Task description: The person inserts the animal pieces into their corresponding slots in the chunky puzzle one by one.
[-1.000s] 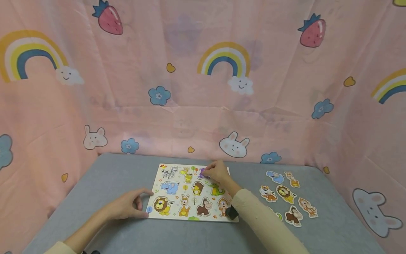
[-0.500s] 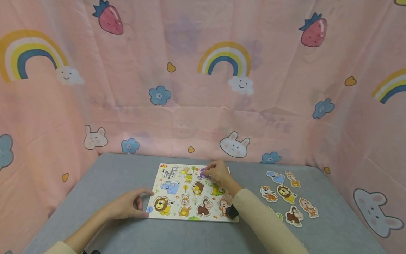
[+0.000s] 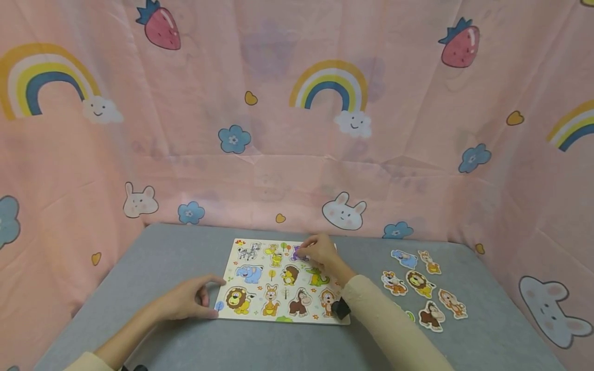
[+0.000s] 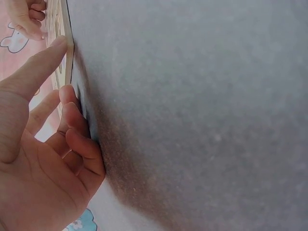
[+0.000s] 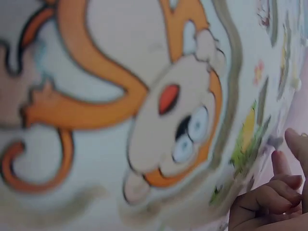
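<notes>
A white animal puzzle board [image 3: 255,314] lies on the table in the head view. My left hand [image 3: 187,299] touches its left edge with a straight index finger and its near left corner with the thumb. In the left wrist view the thumb [image 4: 41,65] rests on the board's edge [image 4: 67,29], while other fingers curl below. At the board's far right, my right hand [image 3: 320,252] pinches a purple animal piece [image 3: 297,253], mostly covered by the fingers. The right wrist view shows the monkey picture [image 5: 168,120] up close and the right fingers [image 5: 274,195] at the frame's edge.
Loose animal pieces lie to the right: an elephant [image 3: 405,258], a kangaroo [image 3: 429,263], a tiger [image 3: 394,283], a lion [image 3: 419,284], a monkey [image 3: 452,304], a gorilla [image 3: 431,316]. My right sleeve [image 3: 390,324] partly covers a green piece [image 3: 410,315]. A pink curtain [image 3: 260,180] surrounds the table.
The head view has shifted very slightly. Both hands stay in the same places on the board, and the loose pieces have not moved.
</notes>
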`<state>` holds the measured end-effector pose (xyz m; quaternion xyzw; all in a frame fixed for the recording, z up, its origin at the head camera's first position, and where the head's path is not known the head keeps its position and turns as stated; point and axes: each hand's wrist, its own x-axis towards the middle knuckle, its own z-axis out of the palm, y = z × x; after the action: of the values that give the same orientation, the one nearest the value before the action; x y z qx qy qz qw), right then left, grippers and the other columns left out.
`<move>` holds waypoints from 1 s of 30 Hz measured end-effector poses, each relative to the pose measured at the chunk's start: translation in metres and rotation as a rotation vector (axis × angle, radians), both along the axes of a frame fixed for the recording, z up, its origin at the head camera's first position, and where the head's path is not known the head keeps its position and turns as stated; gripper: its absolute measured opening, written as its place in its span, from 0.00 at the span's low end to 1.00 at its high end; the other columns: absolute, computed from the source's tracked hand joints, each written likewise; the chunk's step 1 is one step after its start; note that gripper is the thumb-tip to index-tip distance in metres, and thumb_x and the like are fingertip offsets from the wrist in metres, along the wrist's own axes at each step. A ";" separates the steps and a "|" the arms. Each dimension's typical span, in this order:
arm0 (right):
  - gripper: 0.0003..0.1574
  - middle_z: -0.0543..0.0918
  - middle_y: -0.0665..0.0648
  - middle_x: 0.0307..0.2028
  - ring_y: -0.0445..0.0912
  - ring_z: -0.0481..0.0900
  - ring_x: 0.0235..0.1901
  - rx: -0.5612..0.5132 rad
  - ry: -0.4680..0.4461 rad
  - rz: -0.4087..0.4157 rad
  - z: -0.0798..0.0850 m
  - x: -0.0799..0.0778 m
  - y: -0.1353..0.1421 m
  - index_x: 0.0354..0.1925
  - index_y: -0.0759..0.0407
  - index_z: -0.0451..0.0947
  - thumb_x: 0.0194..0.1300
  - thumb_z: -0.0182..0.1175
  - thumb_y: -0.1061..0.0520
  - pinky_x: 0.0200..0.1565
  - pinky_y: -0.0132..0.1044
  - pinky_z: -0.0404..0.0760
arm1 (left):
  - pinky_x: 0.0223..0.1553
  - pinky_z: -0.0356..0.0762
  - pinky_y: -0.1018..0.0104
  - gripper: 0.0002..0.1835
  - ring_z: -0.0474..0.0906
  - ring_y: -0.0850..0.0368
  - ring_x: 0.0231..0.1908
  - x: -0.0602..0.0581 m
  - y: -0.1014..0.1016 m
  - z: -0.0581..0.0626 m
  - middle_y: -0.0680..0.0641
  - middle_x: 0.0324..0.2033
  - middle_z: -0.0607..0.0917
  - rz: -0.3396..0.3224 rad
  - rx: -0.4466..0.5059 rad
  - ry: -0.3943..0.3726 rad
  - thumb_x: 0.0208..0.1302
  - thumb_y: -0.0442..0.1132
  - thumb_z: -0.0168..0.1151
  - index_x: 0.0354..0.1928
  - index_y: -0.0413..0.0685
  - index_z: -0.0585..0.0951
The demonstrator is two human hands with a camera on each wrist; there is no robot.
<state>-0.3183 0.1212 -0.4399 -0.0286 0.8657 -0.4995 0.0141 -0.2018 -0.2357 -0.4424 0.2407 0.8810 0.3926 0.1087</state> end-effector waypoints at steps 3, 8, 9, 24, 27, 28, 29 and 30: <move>0.10 0.85 0.61 0.41 0.49 0.78 0.33 -0.006 0.022 0.055 0.003 -0.003 0.009 0.36 0.62 0.87 0.60 0.75 0.57 0.29 0.39 0.75 | 0.29 0.70 0.67 0.36 0.72 0.59 0.26 0.000 0.000 0.001 0.52 0.26 0.77 -0.002 0.000 0.000 0.53 0.40 0.81 0.63 0.41 0.75; 0.12 0.82 0.62 0.51 0.58 0.77 0.47 -0.076 0.071 0.163 0.013 -0.009 0.028 0.43 0.62 0.87 0.64 0.72 0.55 0.43 0.48 0.77 | 0.29 0.70 0.67 0.36 0.71 0.59 0.26 -0.001 0.001 0.001 0.52 0.26 0.77 -0.002 -0.002 0.004 0.53 0.40 0.81 0.63 0.41 0.76; 0.13 0.83 0.63 0.46 0.57 0.78 0.41 -0.094 0.070 0.174 0.015 -0.010 0.031 0.44 0.62 0.86 0.65 0.72 0.55 0.39 0.46 0.77 | 0.29 0.70 0.67 0.36 0.71 0.59 0.26 0.000 0.001 0.001 0.52 0.26 0.77 -0.002 -0.003 0.004 0.53 0.40 0.81 0.63 0.41 0.76; 0.26 0.85 0.58 0.39 0.59 0.75 0.36 -0.122 0.038 0.259 0.023 -0.010 0.076 0.58 0.68 0.80 0.67 0.70 0.55 0.33 0.44 0.72 | 0.30 0.68 0.66 0.37 0.71 0.59 0.26 0.000 0.000 0.000 0.52 0.26 0.77 0.003 -0.008 -0.004 0.52 0.39 0.81 0.63 0.42 0.75; 0.28 0.83 0.64 0.37 0.56 0.69 0.30 -0.110 0.038 0.267 0.025 -0.007 0.084 0.60 0.68 0.79 0.67 0.70 0.54 0.31 0.43 0.69 | 0.30 0.68 0.66 0.37 0.71 0.59 0.26 0.000 0.000 0.000 0.52 0.26 0.76 0.004 -0.005 -0.011 0.52 0.39 0.81 0.64 0.42 0.75; 0.29 0.82 0.64 0.37 0.55 0.69 0.29 -0.107 0.035 0.267 0.026 -0.006 0.087 0.60 0.68 0.79 0.67 0.70 0.53 0.30 0.43 0.69 | 0.30 0.68 0.66 0.37 0.71 0.58 0.26 0.000 0.000 0.000 0.52 0.26 0.76 0.005 -0.005 -0.013 0.52 0.39 0.81 0.63 0.42 0.75; 0.29 0.81 0.65 0.36 0.54 0.68 0.29 -0.102 0.035 0.268 0.027 -0.005 0.090 0.60 0.68 0.78 0.67 0.70 0.53 0.31 0.43 0.69 | 0.29 0.68 0.66 0.37 0.71 0.58 0.26 0.000 0.000 0.000 0.51 0.26 0.77 0.005 -0.006 -0.015 0.52 0.39 0.81 0.63 0.42 0.75; 0.30 0.81 0.66 0.36 0.54 0.69 0.31 -0.092 0.035 0.263 0.028 -0.003 0.093 0.60 0.68 0.78 0.67 0.70 0.52 0.31 0.44 0.70 | 0.29 0.68 0.66 0.37 0.71 0.58 0.26 0.000 0.001 0.000 0.51 0.26 0.77 0.005 -0.007 -0.015 0.52 0.39 0.81 0.64 0.42 0.75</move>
<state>-0.3215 0.2140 -0.4115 -0.1513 0.8308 -0.5320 0.0629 -0.2022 -0.2352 -0.4427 0.2352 0.8821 0.3917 0.1150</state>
